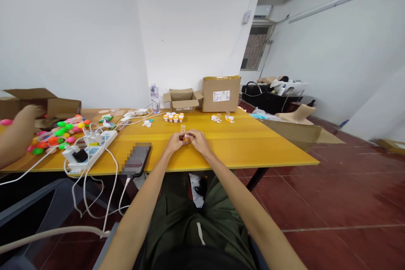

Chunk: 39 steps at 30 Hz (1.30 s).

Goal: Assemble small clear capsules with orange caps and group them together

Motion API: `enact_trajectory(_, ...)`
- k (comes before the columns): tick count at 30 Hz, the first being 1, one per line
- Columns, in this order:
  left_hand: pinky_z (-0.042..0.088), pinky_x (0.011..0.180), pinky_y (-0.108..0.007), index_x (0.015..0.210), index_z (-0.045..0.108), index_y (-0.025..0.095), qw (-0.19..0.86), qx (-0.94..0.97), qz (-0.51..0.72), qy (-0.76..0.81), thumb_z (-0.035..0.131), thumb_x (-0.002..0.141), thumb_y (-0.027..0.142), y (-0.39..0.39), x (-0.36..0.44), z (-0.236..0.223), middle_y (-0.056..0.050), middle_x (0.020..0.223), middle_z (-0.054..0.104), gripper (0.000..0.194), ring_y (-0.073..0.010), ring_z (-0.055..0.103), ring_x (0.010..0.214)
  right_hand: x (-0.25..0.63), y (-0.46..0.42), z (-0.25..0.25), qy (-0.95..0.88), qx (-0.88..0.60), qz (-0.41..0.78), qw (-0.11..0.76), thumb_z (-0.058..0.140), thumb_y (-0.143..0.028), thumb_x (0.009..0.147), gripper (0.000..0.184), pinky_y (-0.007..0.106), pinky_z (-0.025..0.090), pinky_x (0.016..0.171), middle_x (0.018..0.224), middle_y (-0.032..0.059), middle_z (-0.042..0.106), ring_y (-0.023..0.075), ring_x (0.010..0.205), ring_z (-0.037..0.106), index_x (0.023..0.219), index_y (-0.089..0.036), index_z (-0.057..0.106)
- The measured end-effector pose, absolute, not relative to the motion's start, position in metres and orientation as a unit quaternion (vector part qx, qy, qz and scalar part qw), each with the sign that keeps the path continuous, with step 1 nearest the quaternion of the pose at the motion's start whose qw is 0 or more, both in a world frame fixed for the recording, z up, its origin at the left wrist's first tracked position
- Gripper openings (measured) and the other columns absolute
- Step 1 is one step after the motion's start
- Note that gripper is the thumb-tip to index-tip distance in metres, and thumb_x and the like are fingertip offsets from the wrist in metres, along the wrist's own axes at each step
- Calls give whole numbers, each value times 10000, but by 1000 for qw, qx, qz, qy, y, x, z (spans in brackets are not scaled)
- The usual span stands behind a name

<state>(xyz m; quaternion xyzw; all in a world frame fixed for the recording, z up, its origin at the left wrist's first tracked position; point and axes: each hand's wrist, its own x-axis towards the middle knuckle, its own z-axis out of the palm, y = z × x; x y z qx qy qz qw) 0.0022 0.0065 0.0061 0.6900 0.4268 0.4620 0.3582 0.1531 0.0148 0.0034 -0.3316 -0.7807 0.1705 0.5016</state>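
Clock = from hands, 12 straight ahead. L hand [176,142] and R hand [196,139] meet over near part of tbl, forearms coming up from approx 7 and 5 and converging; wrists bent in, fingers curled, tips together. Grip narrow: both sets of fingertips close on a small orange-white piece [186,137], btwn the hands, detail too small to read. Clear cup [183,128] just past fingers at 12. Front edge of yellow tabletop [247,145] runs under forearms; most room to move is toward 3, out to the slanted R edge. L side tighter: phone [141,161] at 8 overlapping front edge, power strip [109,137] w/ plugs + white cables at 9, colored balls [60,132] farther out, plus co-worker's forearm [14,139] reaching in there. Group of orange-white capped cups [174,118] at 11, loose white pieces [217,119] at 2. Back of tbl: bottle [155,100] at 11, open carton [184,103] at 12, taller carton [220,97] w/ label just beside it at 1. Rm: white walls, red tile floor [341,202] at 3–4, barred window [255,48] and AC unit [263,11] approx 1, far back.
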Motion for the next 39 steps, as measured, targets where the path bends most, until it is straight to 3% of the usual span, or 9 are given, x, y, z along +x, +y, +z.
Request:
enact_trajectory(27,448,640,-247,706,699,158,364,676,483,421,790,580,263,12,4,-2,24,652,641,188,-135,556,635,154,21,-4,-783,-357,138,491,623,-232,842,101,296,500,728,831,35,733,195,770,653,818,-239,720)
enact_trajectory(39,458,676,-256,742,713,157,371,681,480,410,765,604,207,10,3,0,15,687,661,156,-135,568,648,154,15,-1,-791,-347,121,489,574,-167,852,179,301,499,754,892,38,735,207,823,656,851,-252,731)
